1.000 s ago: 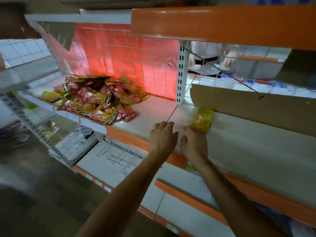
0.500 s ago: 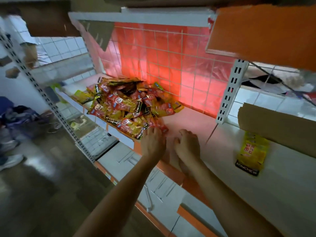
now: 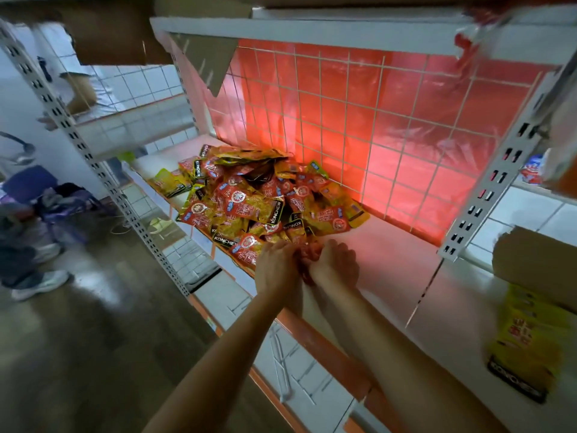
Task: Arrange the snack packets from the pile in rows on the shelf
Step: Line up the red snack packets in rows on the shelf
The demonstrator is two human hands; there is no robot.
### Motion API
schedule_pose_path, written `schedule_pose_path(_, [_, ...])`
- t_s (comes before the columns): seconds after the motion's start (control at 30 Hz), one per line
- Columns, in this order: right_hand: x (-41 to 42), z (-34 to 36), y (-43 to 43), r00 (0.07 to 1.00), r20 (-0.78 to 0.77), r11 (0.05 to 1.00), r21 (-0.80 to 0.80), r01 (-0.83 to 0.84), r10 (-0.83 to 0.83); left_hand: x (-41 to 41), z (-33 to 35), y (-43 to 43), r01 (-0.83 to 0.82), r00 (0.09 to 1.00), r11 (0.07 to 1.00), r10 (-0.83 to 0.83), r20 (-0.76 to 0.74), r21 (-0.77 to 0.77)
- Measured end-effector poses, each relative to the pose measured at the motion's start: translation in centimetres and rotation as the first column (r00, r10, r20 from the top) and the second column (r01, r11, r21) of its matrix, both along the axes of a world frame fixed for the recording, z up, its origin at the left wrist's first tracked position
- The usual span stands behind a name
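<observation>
- Both hands are reaching onto the white shelf point(image 3: 390, 254) at the near edge of the pile of snack packets point(image 3: 249, 201).
- The left hand point(image 3: 276, 270) is lying palm down with its fingers curled over the packets at the front of the pile; I cannot tell whether it is actually gripping one.
- The right hand point(image 3: 335, 265) is sitting just beside the left, fingers bent and closing around a red packet point(image 3: 309, 256) that is showing between the two hands.
- The two hands are nearly touching each other, with the red packet bunched in the gap.
- The pile is resting on the left part of the shelf, against the wire grid point(image 3: 359, 120) at the back, which is glowing red from the sheet behind it.
- The packets are lying loose and overlapping, mostly red and yellow, some showing a black band with white lettering.
- A few yellow packets point(image 3: 168, 184) are lying apart at the far left end of the pile.
- A single yellow packet point(image 3: 524, 345) is lying flat on the shelf well to the right, past the slotted upright point(image 3: 496, 179), just below a cardboard box point(image 3: 537, 260).
- The orange front edge point(image 3: 315, 335) of the shelf is running under both forearms.
</observation>
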State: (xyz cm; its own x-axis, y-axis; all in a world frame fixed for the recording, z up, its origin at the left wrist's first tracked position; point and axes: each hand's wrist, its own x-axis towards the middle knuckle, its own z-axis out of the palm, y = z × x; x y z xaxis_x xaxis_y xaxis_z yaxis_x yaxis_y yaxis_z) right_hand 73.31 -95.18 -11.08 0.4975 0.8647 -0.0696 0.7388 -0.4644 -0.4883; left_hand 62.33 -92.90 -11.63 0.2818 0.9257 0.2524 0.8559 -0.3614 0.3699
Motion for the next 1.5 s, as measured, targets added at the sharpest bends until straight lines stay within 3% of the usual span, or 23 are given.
schedule_pose_path(0.17, [0.9, 1.0, -0.6, 0.966, -0.257, 0.992, 0.118, 0.043, -0.011, 0.3, -0.1, -0.3, 0.037, 0.998, 0.999, -0.037, 0.053, -0.003])
schedule_pose_path(0.53, [4.6, 3.4, -7.4, 0.937, -0.348, 0.890, 0.434, 0.143, 0.018, 2.8, 1.5, -4.9, 0.252, 0.950, 0.957, -0.273, 0.154, 0.144])
schedule_pose_path(0.7, [6.0, 4.1, -11.7, 0.846, -0.527, 0.804, 0.538, 0.254, 0.085, 3.9, 2.6, -8.7, 0.287, 0.917, 0.954, -0.301, 0.261, 0.091])
schedule_pose_path(0.83, [6.4, 4.2, -15.5, 0.699, -0.707, 0.714, 0.546, 0.438, 0.112, 4.5, 3.4, -11.8, 0.386, 0.869, 0.922, -0.362, 0.338, -0.003])
schedule_pose_path(0.97, [6.9, 4.3, -19.3, 0.623, -0.775, 0.626, 0.540, 0.563, 0.107, 5.9, 3.3, -15.1, 0.458, 0.814, 0.880, -0.361, 0.455, -0.122])
schedule_pose_path(1.07, [7.3, 4.8, -21.7, 0.566, -0.815, 0.623, 0.507, 0.595, 0.123, 7.2, 2.6, -17.2, 0.504, 0.760, 0.844, -0.332, 0.559, -0.184])
schedule_pose_path(1.23, [8.5, 5.5, -25.9, 0.527, -0.847, 0.732, 0.399, 0.553, 0.063, 10.0, 2.5, -19.9, 0.545, 0.686, 0.802, -0.258, 0.680, -0.245])
schedule_pose_path(1.33, [10.0, 5.8, -28.7, 0.553, -0.832, 0.706, 0.410, 0.577, 0.031, 11.9, 2.7, -21.8, 0.616, 0.636, 0.738, -0.259, 0.727, -0.276])
schedule_pose_path(1.5, [13.7, 5.3, -33.6, 0.580, -0.809, 0.625, 0.404, 0.668, -0.097, 16.4, 2.9, -26.2, 0.641, 0.668, 0.714, -0.338, 0.663, -0.282])
